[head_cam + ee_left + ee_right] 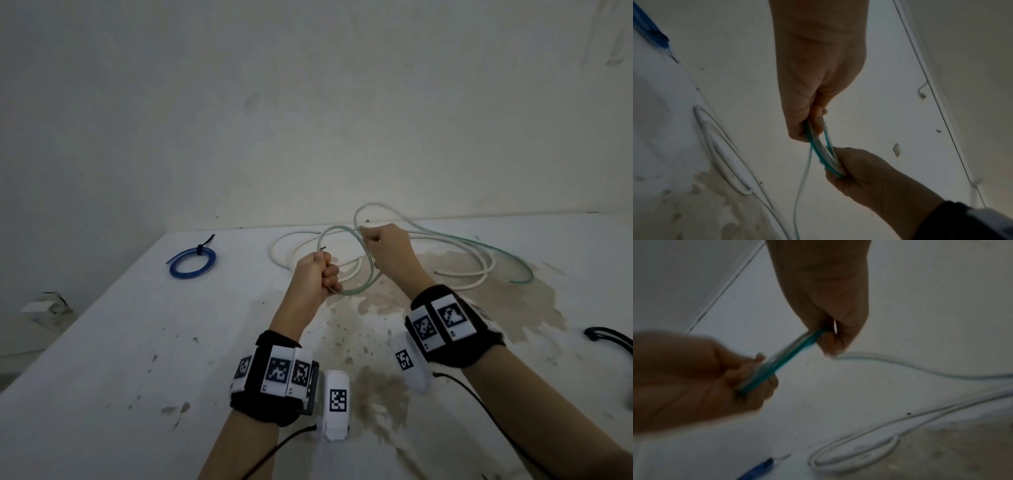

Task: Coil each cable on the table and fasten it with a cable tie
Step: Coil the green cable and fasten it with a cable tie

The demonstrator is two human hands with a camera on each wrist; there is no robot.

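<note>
Green-tinted cable (368, 270) loops between both hands, gripped above table (137, 342).

On the table (102, 342), a tied coil (193, 263) lies far left; loose cables (472, 253) sprawl behind both hands.

Stained white table (102, 342), blotchy wall (308, 102)

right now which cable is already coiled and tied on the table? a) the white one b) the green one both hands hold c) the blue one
c: the blue cable lies in a closed ring at the table's far left with a black cable tie cinched around it.
</note>
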